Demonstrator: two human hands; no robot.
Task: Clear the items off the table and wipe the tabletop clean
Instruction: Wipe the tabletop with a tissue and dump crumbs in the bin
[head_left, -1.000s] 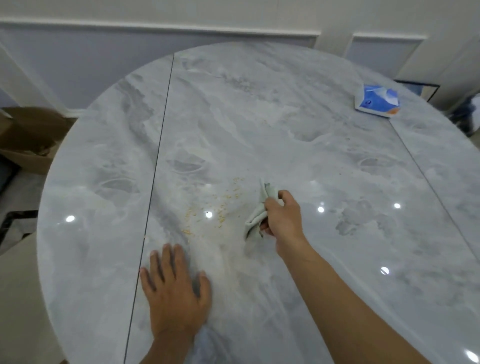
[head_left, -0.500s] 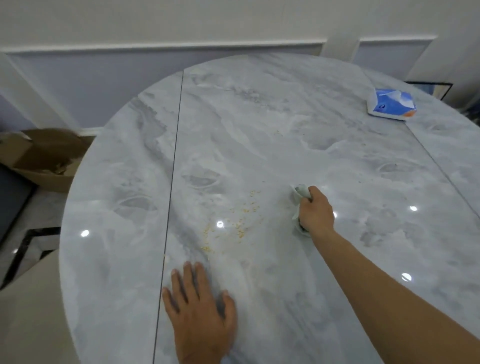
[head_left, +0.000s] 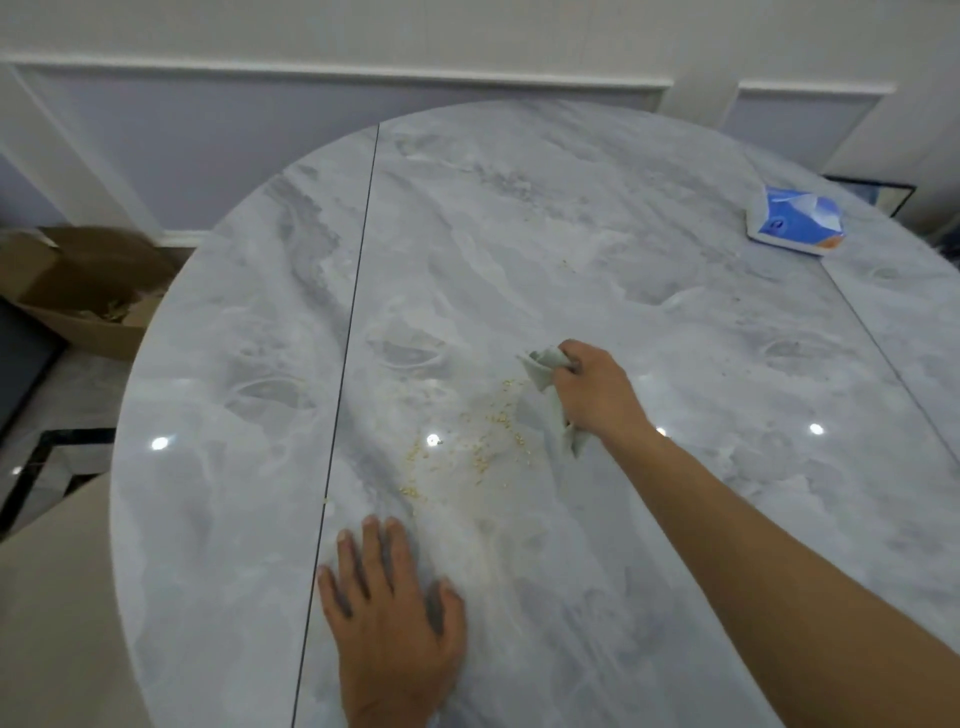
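Crumbs beside cloth; tissue pack far off; cardboard box beside table.

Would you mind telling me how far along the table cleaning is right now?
Mostly cleared: only a blue tissue pack lies on the table. The right hand grips a cloth beside scattered crumbs; the left hand rests flat. Left: sweeping crumbs, removing pack.
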